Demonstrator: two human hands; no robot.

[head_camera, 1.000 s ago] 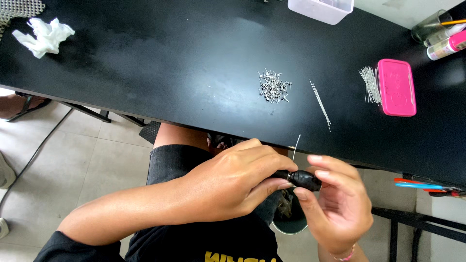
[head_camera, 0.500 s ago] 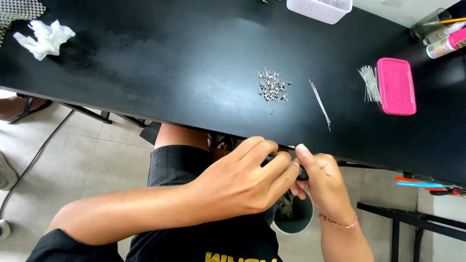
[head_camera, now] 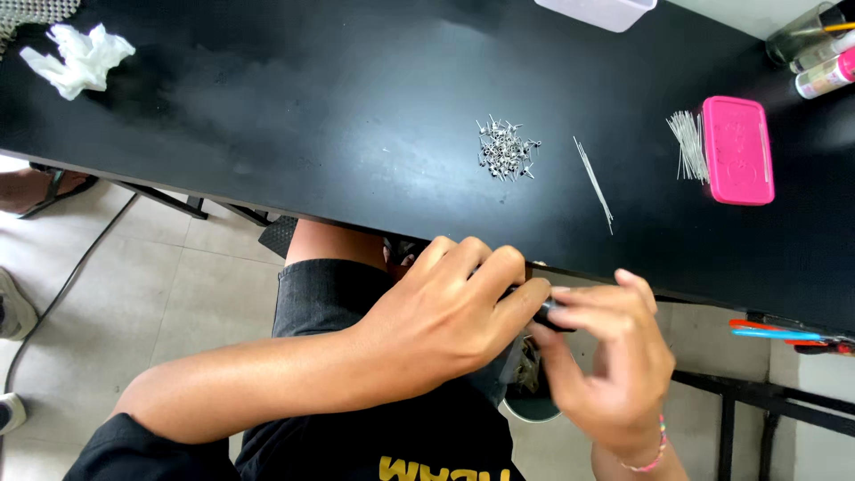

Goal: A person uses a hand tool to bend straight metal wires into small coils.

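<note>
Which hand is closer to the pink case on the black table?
Right. The right hand is below the pink case, off the table edge; the left hand is farther left, beside it.

Left hand [head_camera: 445,316] and right hand [head_camera: 614,356] are meeting just below the near edge of the black table [head_camera: 267,116], fingers closing around a small black object [head_camera: 550,313], mostly hidden. On the table, a pile of small metal pins [head_camera: 505,150], loose wires [head_camera: 595,183], a pink case [head_camera: 736,150] and crumpled white tissue [head_camera: 80,58] are lying well apart.
</note>
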